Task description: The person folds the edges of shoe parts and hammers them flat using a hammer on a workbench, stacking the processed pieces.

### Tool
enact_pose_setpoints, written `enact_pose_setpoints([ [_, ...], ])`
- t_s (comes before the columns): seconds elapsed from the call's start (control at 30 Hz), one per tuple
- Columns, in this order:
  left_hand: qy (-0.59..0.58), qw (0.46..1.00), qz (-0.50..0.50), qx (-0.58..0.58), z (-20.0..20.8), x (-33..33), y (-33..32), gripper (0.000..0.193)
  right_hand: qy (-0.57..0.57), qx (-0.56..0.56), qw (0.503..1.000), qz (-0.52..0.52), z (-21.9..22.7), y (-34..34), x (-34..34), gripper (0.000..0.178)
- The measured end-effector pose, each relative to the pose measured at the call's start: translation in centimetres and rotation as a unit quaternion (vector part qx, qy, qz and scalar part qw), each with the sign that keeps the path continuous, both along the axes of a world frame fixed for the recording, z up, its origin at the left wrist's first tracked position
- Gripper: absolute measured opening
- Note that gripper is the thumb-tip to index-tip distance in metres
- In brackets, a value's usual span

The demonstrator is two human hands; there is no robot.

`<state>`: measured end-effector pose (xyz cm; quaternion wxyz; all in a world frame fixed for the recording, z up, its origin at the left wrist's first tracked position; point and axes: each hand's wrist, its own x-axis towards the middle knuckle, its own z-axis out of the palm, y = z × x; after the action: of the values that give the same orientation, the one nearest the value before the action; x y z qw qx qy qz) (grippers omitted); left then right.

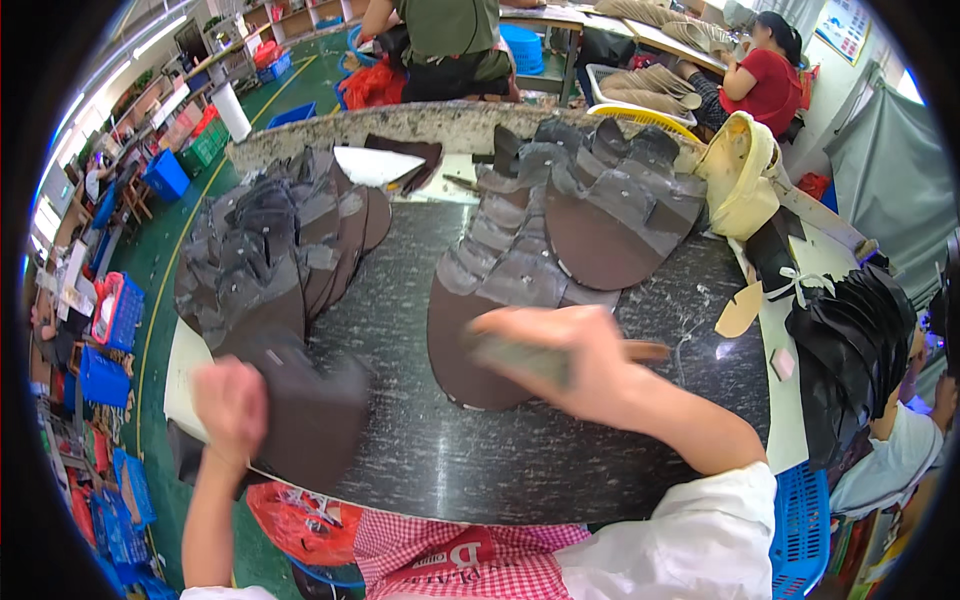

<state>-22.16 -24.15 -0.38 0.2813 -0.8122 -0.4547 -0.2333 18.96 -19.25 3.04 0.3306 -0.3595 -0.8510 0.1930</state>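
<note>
My left hand [232, 410], blurred and closed, grips the edge of a dark brown shoe-upper piece [318, 425] at the table's near left. That piece is smeared by motion. My right hand [590, 365] is wrapped round a brush [520, 358]; its greyish head is blurred, and a wooden handle end sticks out behind the fingers. The brush is over a brown, rounded piece [455, 345] at the front of an overlapping row of grey and brown pieces [510, 270]. A fanned pile of similar pieces [255, 240] lies at the left, another [620, 215] at the far right.
The dark streaked tabletop [420, 450] carries the piles. A cream container [740, 175] stands at the back right, near a tan offcut [740, 310]. Black pieces tied together [850, 340] hang over the right edge. A blue basket [800, 530] is below. Other people work beyond.
</note>
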Motion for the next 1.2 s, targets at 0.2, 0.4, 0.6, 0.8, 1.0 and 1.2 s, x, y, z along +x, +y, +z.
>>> enact_pose_setpoints([
  [0.2, -0.122, 0.968, -0.151, -0.162, 3.8, 14.0, 9.7, 0.017, -0.046, 0.051, 0.933, -0.352, 0.2, 4.0, 11.8, 0.019],
  [0.4, -0.058, 0.944, -0.233, -0.225, -0.1, 35.5, 25.2, 0.052, -0.150, 0.062, 0.873, -0.459, 1.3, 12.4, 16.6, 0.038],
  [0.6, -0.002, 0.961, -0.221, -0.165, -0.1, 40.4, 26.7, 0.037, -0.156, 0.010, 0.894, -0.419, 0.5, 17.6, 18.3, 0.039],
  [0.8, 0.035, 0.968, -0.178, -0.171, 1.7, 41.0, 27.1, 0.012, -0.166, 0.010, 0.892, -0.420, 1.1, 17.2, 17.2, 0.036],
  [1.0, -0.126, 0.871, -0.358, -0.312, 3.5, 37.4, 26.9, 0.009, -0.176, 0.012, 0.892, -0.416, 0.9, 17.1, 16.1, 0.034],
  [1.2, -0.346, 0.734, -0.403, -0.422, 13.0, 23.5, 14.4, 0.013, -0.151, 0.044, 0.892, -0.425, -0.7, 16.8, 16.7, 0.029],
])
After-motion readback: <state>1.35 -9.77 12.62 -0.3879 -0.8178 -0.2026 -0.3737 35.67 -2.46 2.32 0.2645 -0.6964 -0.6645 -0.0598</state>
